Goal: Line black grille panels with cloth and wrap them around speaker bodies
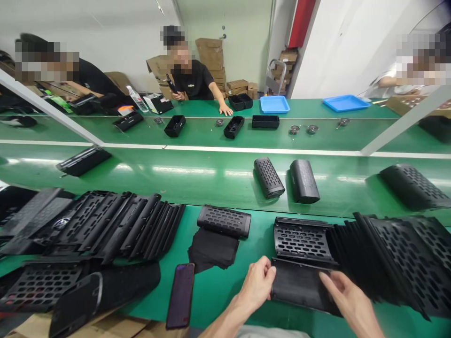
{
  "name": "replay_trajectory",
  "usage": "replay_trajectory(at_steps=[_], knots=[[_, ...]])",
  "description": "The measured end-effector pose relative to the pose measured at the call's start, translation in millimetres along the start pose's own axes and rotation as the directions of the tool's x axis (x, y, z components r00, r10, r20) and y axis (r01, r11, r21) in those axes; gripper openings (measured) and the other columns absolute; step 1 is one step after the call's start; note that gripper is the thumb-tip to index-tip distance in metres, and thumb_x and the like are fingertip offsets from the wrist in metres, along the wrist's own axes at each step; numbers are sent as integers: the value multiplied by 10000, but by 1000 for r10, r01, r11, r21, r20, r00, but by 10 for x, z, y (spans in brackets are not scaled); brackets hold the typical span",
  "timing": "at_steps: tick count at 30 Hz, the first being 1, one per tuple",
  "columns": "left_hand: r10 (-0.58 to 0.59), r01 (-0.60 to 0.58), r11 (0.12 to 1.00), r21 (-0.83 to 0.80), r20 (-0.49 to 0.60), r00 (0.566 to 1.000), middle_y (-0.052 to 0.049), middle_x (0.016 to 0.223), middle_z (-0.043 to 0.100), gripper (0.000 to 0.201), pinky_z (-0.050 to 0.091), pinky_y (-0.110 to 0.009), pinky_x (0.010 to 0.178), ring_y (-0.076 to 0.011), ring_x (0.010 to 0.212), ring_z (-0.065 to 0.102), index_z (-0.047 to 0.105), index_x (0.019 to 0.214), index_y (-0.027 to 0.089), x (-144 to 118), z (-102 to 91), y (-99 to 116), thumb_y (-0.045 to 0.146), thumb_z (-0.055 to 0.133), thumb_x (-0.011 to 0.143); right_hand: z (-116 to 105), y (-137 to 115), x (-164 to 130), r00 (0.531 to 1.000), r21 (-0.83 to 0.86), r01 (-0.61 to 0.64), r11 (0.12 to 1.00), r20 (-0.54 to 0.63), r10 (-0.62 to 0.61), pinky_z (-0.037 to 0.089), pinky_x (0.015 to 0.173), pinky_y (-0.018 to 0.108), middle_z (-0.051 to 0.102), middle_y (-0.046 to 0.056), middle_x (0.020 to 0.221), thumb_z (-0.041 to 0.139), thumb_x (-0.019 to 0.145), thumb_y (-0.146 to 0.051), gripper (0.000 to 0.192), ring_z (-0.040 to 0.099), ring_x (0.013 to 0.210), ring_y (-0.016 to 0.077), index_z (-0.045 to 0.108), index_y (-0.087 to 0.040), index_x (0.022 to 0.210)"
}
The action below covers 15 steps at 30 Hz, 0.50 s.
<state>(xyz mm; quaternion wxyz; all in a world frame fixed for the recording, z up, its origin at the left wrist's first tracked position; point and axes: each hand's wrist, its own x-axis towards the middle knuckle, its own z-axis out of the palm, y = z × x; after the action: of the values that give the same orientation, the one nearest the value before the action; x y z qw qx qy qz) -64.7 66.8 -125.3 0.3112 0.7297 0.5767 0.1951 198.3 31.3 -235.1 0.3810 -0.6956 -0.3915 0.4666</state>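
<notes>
Just in front of me a black cover panel (299,285) lies low over the green bench, its smooth inner face up. My left hand (256,284) pinches its left end between thumb and curled fingers. At the right end my right hand (347,298) grips it, thumb on the surface and the other fingers partly hidden. Right behind the panel rests a slotted black grille cover (305,239). Left of my hands, a stack of thin black sheets (214,249) lies beside a closed slotted speaker housing (224,221).
Stacked grille covers fill the left (116,220) and right (405,263) sides. A phone (180,295) lies near the front edge. Beyond, housings (269,177) stand on a green conveyor (197,169). Across it, several people sit near blue trays (275,104); one person's hand (226,110) rests there.
</notes>
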Motion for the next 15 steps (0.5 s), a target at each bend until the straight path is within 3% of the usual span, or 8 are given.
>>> replay_trajectory(at_steps=[5,7,9,11,13,14,15], knots=[[-20,20,999,37,-8,1000,13,642,599,194,396,-209,419,-173,470,624,535,928,176,51,28,12,337,482,1024,-123,-31,-213,996,153,41,987,-79,-29,485,1076,428,682,113,1313,515,588,-1009,1126,640,1231,303,568,-194,1363],[-23,23,1000,21,4,1000,12,644,597,193,393,-204,420,-170,481,629,539,934,173,53,26,14,337,487,1022,-275,-273,-283,986,226,115,967,-141,-84,533,1061,368,670,93,1347,564,602,-997,1100,647,1251,252,547,-218,1379],[-25,25,1000,1,14,1000,13,627,582,235,390,-200,424,-162,481,620,540,937,171,45,19,19,381,495,1031,-459,-699,-199,960,230,212,950,-229,-159,550,1042,317,677,51,1337,618,601,-967,1057,660,1241,213,555,-261,1385],[-32,32,999,-21,5,999,14,636,571,299,404,-200,431,-147,475,595,549,981,169,24,2,21,455,489,1042,-618,-1225,93,901,124,338,933,-328,-283,517,1083,342,650,45,1371,628,711,-881,967,648,1238,211,523,-285,1464],[-52,50,997,-52,-26,998,3,717,581,364,436,-202,443,-130,494,578,552,1076,164,-9,-32,7,517,468,1046,-707,-1717,547,823,-20,395,918,-436,-364,410,1199,402,523,143,1499,693,783,-712,998,521,1397,261,408,-187,1583],[-64,61,996,-71,-47,997,-9,786,588,401,451,-203,446,-124,517,581,544,1133,162,-31,-59,-11,544,461,1041,-720,-1912,799,819,-78,378,923,-436,-372,364,1231,471,451,182,1546,723,802,-673,1049,375,1513,330,337,-169,1638],[-79,72,993,-92,-69,994,-23,863,592,442,459,-203,445,-118,541,586,528,1187,162,-54,-91,-37,570,462,1030,-716,-2062,1045,836,-111,322,940,-434,-337,338,1224,572,321,214,1621,682,858,-705,1076,323,1531,398,225,-208,1695]])
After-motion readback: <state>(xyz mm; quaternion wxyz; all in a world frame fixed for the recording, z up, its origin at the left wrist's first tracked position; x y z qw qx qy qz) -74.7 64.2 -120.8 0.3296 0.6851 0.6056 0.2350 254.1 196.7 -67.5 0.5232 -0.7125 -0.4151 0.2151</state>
